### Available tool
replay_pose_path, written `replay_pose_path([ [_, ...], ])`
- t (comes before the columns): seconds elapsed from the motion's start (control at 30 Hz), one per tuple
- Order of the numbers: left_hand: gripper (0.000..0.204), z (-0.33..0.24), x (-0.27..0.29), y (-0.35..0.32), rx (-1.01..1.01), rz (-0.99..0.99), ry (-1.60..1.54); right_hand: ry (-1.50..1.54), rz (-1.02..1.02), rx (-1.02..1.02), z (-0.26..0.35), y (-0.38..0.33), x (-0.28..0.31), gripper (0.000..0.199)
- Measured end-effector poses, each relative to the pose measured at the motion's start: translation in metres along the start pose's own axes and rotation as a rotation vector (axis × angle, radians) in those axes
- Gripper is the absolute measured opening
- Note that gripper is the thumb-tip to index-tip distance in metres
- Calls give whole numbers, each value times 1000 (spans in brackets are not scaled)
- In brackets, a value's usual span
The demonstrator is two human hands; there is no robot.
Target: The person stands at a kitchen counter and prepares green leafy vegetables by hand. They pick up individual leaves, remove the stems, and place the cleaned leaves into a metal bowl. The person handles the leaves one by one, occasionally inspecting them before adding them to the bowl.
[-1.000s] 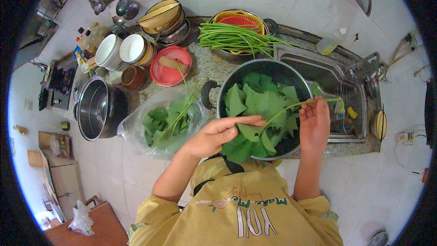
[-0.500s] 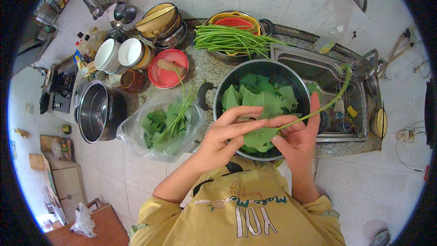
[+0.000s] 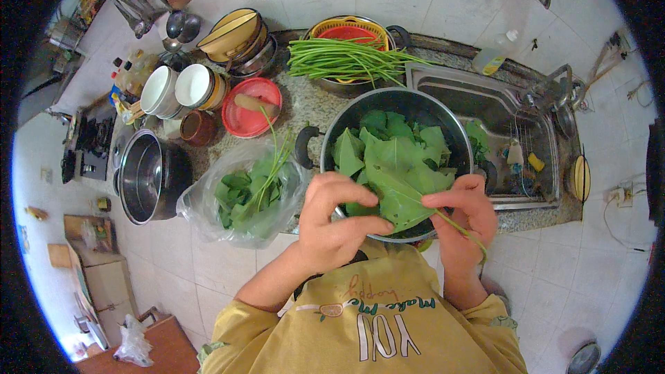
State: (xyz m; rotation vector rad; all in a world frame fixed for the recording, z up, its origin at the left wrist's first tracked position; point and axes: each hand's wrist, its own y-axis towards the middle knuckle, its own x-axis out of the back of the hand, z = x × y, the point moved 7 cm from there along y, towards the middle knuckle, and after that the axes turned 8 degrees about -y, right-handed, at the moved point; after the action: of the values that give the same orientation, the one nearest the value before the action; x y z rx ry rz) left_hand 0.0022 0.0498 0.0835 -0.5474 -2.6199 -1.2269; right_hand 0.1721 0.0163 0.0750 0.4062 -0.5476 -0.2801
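A large green leaf (image 3: 398, 176) is spread between my two hands, over a dark cooking pot (image 3: 398, 98) of green leaves. My left hand (image 3: 329, 225) pinches the leaf's near left edge between thumb and fingers. On the other side, my right hand (image 3: 467, 228) is closed at the leaf's base, where the stem joins; the thin stem hangs down past its fingers. To the left, a clear plastic bag (image 3: 194, 201) holds more leaves and some long stems. Behind the pot, a bundle of green stems (image 3: 353, 59) lies across a yellow basket.
Right of the pot is a metal sink (image 3: 478, 93) with a yellow sponge (image 3: 535, 161) in it. A red dish (image 3: 242, 121), stacked white bowls (image 3: 194, 86) and an empty dark pot (image 3: 138, 176) stand to the left. A bottle (image 3: 492, 59) stands behind the sink.
The leaf has been turned and spread out flat. Its stem, which pointed up to the far right, now hangs toward me. My left hand has moved to the leaf's near edge.
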Motion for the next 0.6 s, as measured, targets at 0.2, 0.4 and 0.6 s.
replay_pose_path([
  [0.2,24,-3,-8,-7,-43,-9,-6,152,-93,32,-3,-6,7,21],
  [0.4,25,-2,-11,-9,-32,-17,-60,191,-171,57,-2,-5,6,20],
  [0.6,24,-1,-14,-13,0,3,-69,129,-174,93,-1,-6,7,21],
])
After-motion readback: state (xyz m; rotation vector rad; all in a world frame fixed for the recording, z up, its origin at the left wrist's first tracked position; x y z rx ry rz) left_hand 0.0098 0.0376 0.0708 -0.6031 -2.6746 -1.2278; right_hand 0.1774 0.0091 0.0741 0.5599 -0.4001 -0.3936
